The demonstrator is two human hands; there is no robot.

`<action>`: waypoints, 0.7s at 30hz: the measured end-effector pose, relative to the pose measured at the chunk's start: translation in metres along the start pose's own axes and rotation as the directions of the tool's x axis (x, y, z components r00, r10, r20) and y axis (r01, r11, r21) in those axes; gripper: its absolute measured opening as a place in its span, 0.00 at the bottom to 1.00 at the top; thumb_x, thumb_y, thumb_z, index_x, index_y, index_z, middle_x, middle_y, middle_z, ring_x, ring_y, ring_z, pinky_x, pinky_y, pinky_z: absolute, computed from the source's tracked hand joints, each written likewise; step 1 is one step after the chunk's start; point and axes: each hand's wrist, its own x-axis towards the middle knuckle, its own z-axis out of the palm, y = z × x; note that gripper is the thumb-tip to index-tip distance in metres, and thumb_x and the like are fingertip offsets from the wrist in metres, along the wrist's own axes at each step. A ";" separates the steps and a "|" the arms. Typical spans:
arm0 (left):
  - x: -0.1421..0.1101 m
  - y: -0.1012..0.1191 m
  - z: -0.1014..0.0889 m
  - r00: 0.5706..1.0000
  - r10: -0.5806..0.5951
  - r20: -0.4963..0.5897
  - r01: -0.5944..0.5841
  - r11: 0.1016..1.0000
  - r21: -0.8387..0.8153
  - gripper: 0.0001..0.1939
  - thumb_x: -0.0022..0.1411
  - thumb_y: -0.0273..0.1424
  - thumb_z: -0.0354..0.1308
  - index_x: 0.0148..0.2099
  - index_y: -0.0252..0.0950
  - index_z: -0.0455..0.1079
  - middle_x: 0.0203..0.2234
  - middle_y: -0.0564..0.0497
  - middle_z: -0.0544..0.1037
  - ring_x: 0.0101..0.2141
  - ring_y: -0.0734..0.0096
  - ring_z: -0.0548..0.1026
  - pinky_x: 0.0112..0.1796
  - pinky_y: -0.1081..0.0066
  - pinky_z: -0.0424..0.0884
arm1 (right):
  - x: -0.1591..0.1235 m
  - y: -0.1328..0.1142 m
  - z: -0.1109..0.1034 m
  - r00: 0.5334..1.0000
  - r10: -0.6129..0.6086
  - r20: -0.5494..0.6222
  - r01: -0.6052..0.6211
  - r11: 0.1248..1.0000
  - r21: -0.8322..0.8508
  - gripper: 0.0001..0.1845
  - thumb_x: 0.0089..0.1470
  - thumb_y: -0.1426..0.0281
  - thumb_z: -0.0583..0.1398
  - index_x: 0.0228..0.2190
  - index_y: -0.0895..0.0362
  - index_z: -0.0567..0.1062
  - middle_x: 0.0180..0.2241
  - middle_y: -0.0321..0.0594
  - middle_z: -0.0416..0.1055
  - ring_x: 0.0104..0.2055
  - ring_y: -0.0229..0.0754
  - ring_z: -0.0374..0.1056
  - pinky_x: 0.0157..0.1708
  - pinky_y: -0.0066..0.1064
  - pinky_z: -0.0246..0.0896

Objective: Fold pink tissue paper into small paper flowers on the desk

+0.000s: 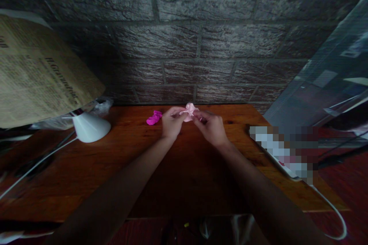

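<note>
A pale pink, crumpled, flower-like piece (189, 109) is held up between both hands over the back of the wooden table. My left hand (173, 121) pinches its left side with thumb and fingers. From the right, my right hand (211, 125) is closed on its other edge, fingertips pressed together. Whether it is paper or cloth I cannot tell. Just left of my left hand, a bright magenta crumpled piece (154, 117) lies on the tabletop, touched by neither hand.
A white-based lamp (91, 127) with a newsprint shade (43, 72) stands at the left, its cord running across the table (94, 172). On the right edge lies a blurred-out device (283, 155) with a white cable (335, 203). A stone-block wall (178, 42) rises behind.
</note>
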 end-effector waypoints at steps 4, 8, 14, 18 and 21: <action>0.002 -0.002 -0.001 1.000 -0.025 0.006 0.026 0.999 -0.029 0.08 0.44 0.28 0.68 0.30 0.37 0.75 0.26 0.54 0.81 0.29 0.69 0.78 0.33 0.69 0.75 | 0.002 0.002 -0.003 1.000 0.001 0.011 -0.002 0.998 0.063 0.08 0.58 0.66 0.62 0.36 0.51 0.83 0.36 0.41 0.81 0.32 0.43 0.74 0.37 0.33 0.69; 0.003 -0.003 -0.001 1.000 -0.019 0.013 0.019 1.000 -0.007 0.08 0.45 0.29 0.69 0.31 0.38 0.76 0.26 0.54 0.81 0.29 0.70 0.78 0.33 0.69 0.74 | 0.003 0.003 -0.005 0.999 0.039 -0.005 -0.038 0.996 0.079 0.08 0.58 0.66 0.63 0.37 0.51 0.83 0.37 0.40 0.82 0.33 0.43 0.75 0.38 0.34 0.70; 0.003 -0.005 -0.001 1.000 -0.003 0.022 0.004 1.000 -0.019 0.08 0.46 0.30 0.69 0.31 0.38 0.76 0.25 0.54 0.81 0.29 0.70 0.77 0.33 0.69 0.73 | 0.002 0.002 -0.005 0.996 0.068 -0.057 -0.062 0.993 0.099 0.11 0.59 0.61 0.63 0.36 0.53 0.82 0.37 0.43 0.82 0.33 0.43 0.75 0.37 0.34 0.70; 0.004 -0.007 -0.002 0.999 0.000 0.046 0.000 1.000 0.005 0.08 0.47 0.30 0.69 0.32 0.38 0.76 0.27 0.53 0.82 0.30 0.69 0.78 0.35 0.67 0.75 | 0.003 0.001 -0.007 0.996 0.043 -0.078 -0.037 0.996 0.079 0.12 0.60 0.58 0.63 0.34 0.53 0.82 0.36 0.43 0.81 0.33 0.43 0.74 0.38 0.35 0.69; 0.004 -0.008 -0.003 0.997 -0.005 0.077 0.004 1.000 0.015 0.08 0.48 0.30 0.69 0.33 0.38 0.76 0.28 0.53 0.82 0.31 0.69 0.78 0.36 0.67 0.75 | 0.004 0.001 -0.009 0.996 0.058 -0.075 -0.048 0.991 0.127 0.14 0.59 0.56 0.64 0.33 0.53 0.82 0.35 0.42 0.80 0.32 0.42 0.73 0.37 0.35 0.69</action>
